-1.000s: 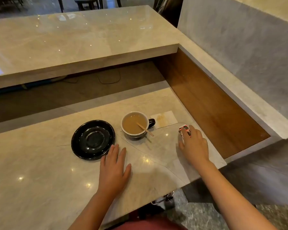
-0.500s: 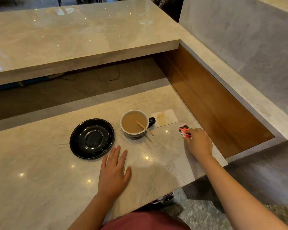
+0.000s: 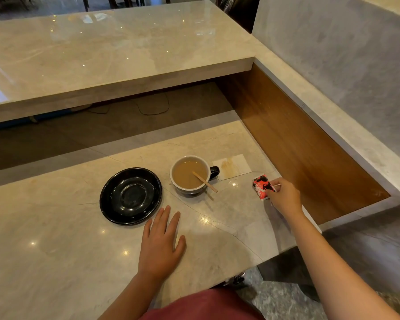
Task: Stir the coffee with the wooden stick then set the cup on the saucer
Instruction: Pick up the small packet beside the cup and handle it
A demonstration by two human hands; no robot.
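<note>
A dark cup [image 3: 189,190] with a white inside holds milky coffee and stands on the marble counter [image 3: 56,239]. A wooden stick [image 3: 204,181] leans in it, its end poking over the right rim. The empty black saucer [image 3: 131,196] lies just left of the cup. My left hand [image 3: 161,244] rests flat on the counter, fingers apart, in front of the saucer and cup. My right hand [image 3: 283,197] is right of the cup, pinching a small red and white packet [image 3: 261,186] lifted at the counter's right side.
A stained white napkin [image 3: 231,166] lies behind and right of the cup handle. The counter ends close to the right of my right hand, with a wooden panel [image 3: 298,146] beyond. A higher marble ledge [image 3: 125,56] runs across the back.
My right hand has closed on the red packet and raised it off the counter, shifting slightly right. My left hand, the cup and the saucer have stayed put.
</note>
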